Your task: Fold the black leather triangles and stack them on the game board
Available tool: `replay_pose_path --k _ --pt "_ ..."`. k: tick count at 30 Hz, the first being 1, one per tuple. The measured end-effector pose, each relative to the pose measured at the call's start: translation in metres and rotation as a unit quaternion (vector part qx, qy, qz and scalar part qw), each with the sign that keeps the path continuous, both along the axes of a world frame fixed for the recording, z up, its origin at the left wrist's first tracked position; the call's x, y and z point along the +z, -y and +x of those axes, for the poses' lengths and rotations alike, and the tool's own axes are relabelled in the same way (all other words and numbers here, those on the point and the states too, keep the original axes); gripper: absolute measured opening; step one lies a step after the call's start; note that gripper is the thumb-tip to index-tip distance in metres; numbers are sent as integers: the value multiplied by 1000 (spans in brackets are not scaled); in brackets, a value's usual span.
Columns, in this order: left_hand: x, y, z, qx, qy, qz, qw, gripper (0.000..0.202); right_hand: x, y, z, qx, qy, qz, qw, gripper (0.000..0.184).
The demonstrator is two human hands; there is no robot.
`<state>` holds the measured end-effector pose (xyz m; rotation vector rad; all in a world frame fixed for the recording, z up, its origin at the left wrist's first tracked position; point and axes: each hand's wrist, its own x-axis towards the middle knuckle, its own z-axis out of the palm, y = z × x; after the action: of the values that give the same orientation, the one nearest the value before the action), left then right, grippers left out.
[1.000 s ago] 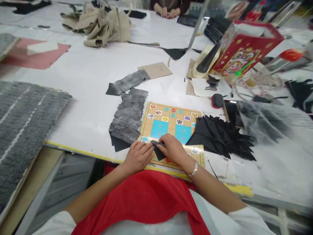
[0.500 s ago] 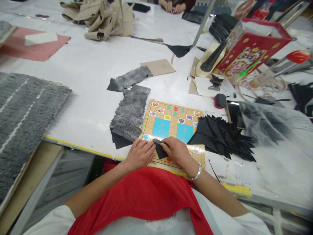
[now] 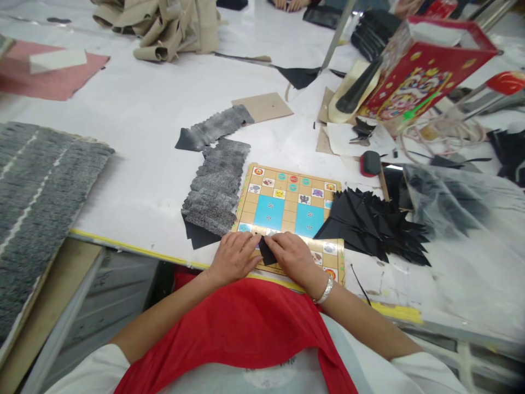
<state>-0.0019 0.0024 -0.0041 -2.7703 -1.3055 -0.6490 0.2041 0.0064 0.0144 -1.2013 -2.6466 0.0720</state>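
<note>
Both my hands work on a small black leather-like piece [image 3: 267, 253] that lies over the printed game board [image 3: 289, 210] at the table's front edge. My left hand [image 3: 235, 253] has its fingers bent together at the piece's left side. At its upper right edge, my right hand [image 3: 293, 256] presses with thumb and fingers closed. Left of the board runs an overlapping row of grey fuzzy-backed pieces [image 3: 217, 186]. A fanned pile of black pieces [image 3: 371, 224] covers the board's right edge.
A beige card [image 3: 264, 108] lies beyond the grey row. Behind the pile are a small black-and-red case [image 3: 370, 163], a clear plastic bag [image 3: 451, 202] and a red box [image 3: 426, 71]. Stacked grey strips [image 3: 45, 186] stand left; beige folded pieces [image 3: 164, 27] lie far back, near another person's hands [image 3: 291, 4].
My fingers have closed in over the black piece's upper edge, and the grey flap seen there before no longer shows. The whole view has shifted slightly.
</note>
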Motion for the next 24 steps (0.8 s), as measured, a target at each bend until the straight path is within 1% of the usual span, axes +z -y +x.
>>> replay_pose_path --k 2,5,14,17,19,21,24 --pt "2 -1 1 3 -27 -1 1000 52 1 -1 -1 0 12 -6 1000 26" --pt "4 -3 3 11 -58 -5 998 55 1 -2 -1 2 19 -9 1000 25" --pt "3 -4 3 20 -61 -10 998 53 3 -2 0 -1 8 -29 1000 25" --pt "5 -4 5 53 -52 -29 997 61 4 -2 -1 -8 4 -38 999 24" --pt "6 -4 7 74 -31 -24 996 65 4 -3 -3 -17 0 -38 999 24" --pt "5 -3 10 60 -4 -7 998 60 3 -3 -5 -22 -2 -36 999 24" --pt "2 1 15 -3 13 3 1000 49 0 -4 -5 -20 -3 -30 999 25"
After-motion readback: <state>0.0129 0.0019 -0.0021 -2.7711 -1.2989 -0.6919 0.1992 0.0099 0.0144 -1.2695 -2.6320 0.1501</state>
